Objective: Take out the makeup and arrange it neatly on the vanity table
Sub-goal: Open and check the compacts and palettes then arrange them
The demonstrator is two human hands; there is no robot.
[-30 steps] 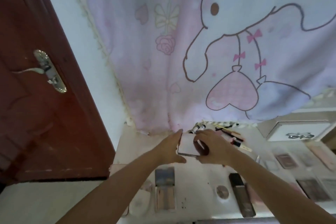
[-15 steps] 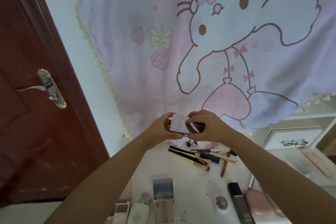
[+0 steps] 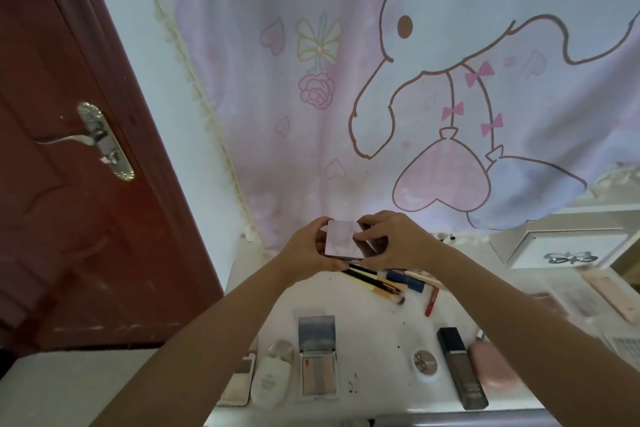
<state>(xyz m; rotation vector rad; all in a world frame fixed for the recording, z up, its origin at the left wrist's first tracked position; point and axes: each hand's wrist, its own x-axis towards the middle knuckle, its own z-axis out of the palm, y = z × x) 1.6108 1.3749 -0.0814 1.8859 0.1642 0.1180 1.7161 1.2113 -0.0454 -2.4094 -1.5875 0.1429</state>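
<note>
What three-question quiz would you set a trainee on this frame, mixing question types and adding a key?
1. True or false: the square compact lies flat on the vanity table.
2. Multiple choice: which hands hold the compact? A) left hand only B) right hand only C) both
3. Fill in: in the front row, the open palette stands between the white bottle and the round ____.

Key:
1. False; it is held up above the pencils and brushes.
2. C
3. compact
</note>
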